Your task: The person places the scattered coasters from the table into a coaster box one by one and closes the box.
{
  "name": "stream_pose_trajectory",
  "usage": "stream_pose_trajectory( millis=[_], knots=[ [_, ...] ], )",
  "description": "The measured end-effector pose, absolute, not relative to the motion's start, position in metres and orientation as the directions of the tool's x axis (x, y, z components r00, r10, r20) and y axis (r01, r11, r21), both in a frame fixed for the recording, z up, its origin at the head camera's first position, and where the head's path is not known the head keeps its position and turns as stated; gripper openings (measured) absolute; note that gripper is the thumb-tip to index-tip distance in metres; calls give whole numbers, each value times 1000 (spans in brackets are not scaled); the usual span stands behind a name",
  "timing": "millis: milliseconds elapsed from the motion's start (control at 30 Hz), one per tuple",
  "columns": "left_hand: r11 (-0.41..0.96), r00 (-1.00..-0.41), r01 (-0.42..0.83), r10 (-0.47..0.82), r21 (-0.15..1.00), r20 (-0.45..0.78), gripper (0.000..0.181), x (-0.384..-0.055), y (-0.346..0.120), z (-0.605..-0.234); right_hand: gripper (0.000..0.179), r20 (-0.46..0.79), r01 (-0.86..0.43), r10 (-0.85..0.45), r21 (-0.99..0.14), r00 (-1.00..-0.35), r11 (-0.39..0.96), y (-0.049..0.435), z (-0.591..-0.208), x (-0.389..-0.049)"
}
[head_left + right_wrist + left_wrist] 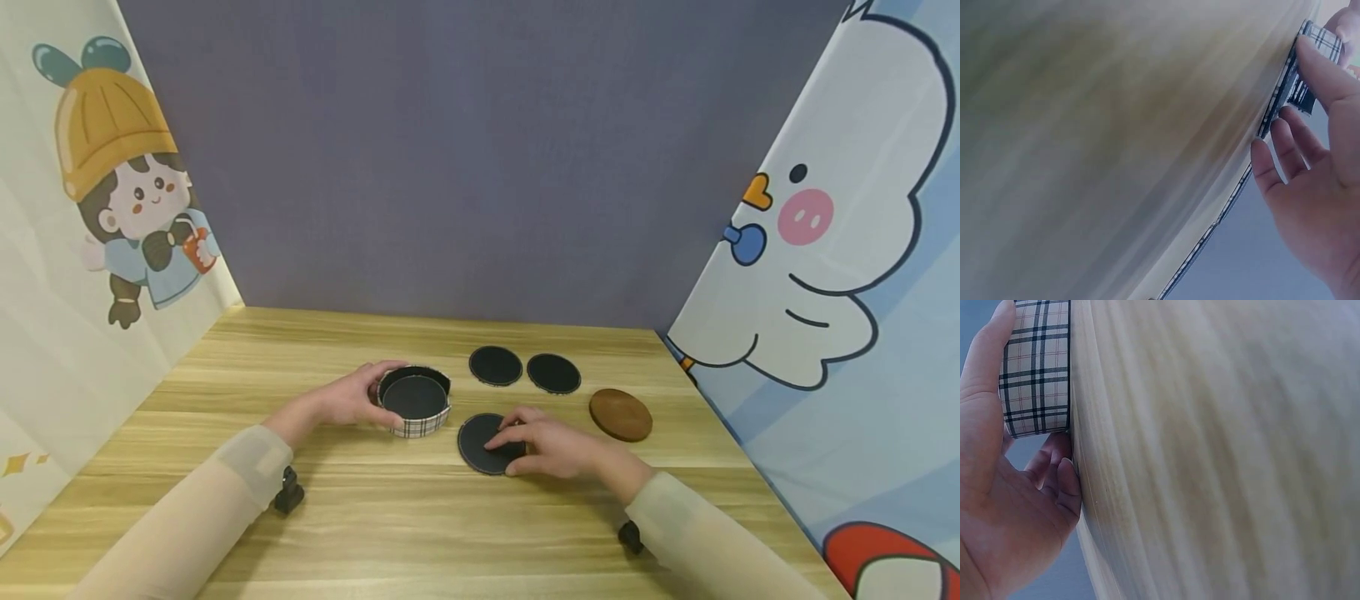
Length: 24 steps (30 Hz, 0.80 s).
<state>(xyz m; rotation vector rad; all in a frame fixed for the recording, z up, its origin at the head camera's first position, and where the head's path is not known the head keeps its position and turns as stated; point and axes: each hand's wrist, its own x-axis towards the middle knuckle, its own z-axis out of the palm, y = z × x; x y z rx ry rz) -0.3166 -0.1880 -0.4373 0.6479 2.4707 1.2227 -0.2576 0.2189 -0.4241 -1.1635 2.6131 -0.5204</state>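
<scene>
A round plaid coaster holder (420, 427) with a black disc inside stands on the table, left of centre. My left hand (355, 395) grips it from the left, thumb along the near wall and fingers round the far side. In the left wrist view its checked wall (1038, 369) shows beside the thumb. To the right, a black round coaster (474, 442) with pale edge stitching lies flat. My right hand (553, 446) rests over its right part, index finger on top and thumb at the near edge. The right wrist view shows those fingers (1288, 147) by the coaster's rim.
Two more black coasters (495, 367) lie behind, side by side. A brown wooden disc (621, 415) lies to the right of the right hand. A grey partition (450, 167) closes the back of the wood-grain table (390, 533), and printed panels flank both sides.
</scene>
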Motion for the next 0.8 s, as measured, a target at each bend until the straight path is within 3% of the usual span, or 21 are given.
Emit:
stream_pose_trajectory(
  millis=[400, 800],
  knots=[
    [534, -848, 271, 526, 801, -64, 109, -316, -188, -438, 45, -61, -665, -752, -424, -656, 615, 210, -427, -264],
    [536, -850, 270, 522, 800, -63, 108, -317, -188, -438, 81, -119, -531, -662, -501, -740, 684, 223, -431, -276]
  ],
)
